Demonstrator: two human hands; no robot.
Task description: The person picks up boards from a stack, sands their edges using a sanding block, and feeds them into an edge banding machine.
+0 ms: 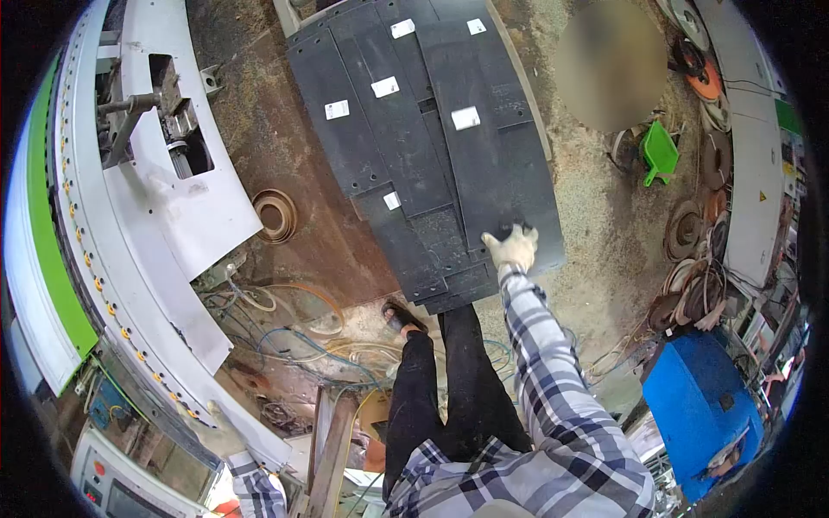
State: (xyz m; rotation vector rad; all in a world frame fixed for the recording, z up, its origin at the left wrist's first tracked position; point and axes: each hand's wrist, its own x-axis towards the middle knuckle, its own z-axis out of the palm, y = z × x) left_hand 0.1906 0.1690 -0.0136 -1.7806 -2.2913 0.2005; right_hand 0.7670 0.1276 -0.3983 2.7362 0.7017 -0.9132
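A stack of dark grey panels (496, 186) with white labels (465, 117) and small drilled holes lies in front of me. My right hand (513, 248), in a pale glove with dark fingertips, rests on the near right part of the top panel, thumb and fingers apart. At the lower left my left hand (223, 434), also gloved, lies with fingers stretched along the edge of a long white machine (186, 216). It holds nothing that I can see.
A control panel (112, 479) stands at the lower left. Hoses (345, 350) and cables lie on the floor near my feet. To the right are a blue box-shaped unit (695, 406), a green dustpan (660, 151) and coiled edge strips (685, 229). A brown roll (275, 216) lies left of the stack.
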